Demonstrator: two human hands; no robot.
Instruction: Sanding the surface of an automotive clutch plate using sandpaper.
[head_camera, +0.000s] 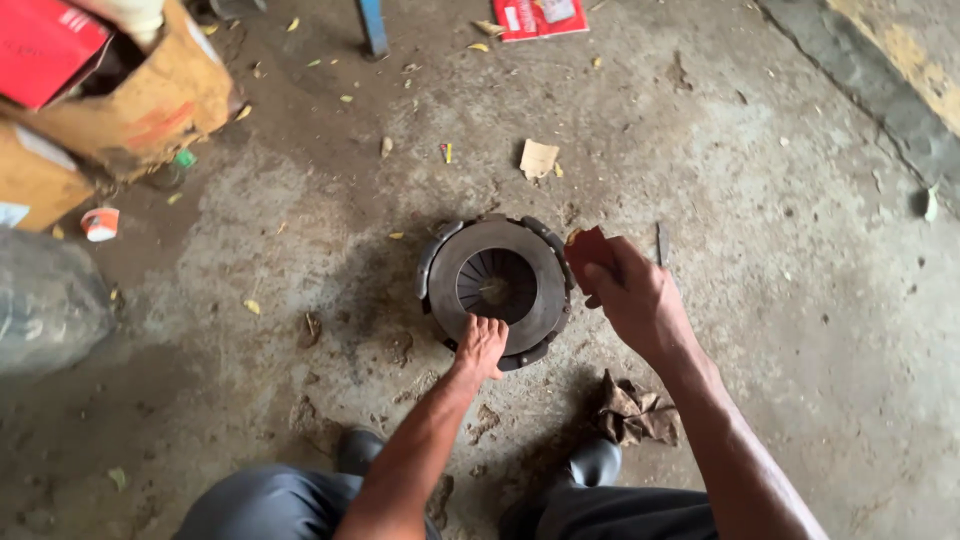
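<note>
A round grey metal clutch pressure plate (497, 252) lies flat on the concrete floor in front of me, its slotted hub facing up. My left hand (482, 345) rests on the plate's near rim, fingers curled down against the metal. My right hand (630, 295) hovers just right of the plate and grips a small piece of dark red abrasive sheet (588, 250), which touches or nearly touches the plate's right edge.
A crumpled brown rag (632, 412) lies by my right boot (594, 462). A thin dark metal rod (659, 242) lies right of the plate. Cardboard boxes (130, 100) and a red carton stand at far left, a grey sack (45, 300) below them. Paper scraps and leaves litter the floor.
</note>
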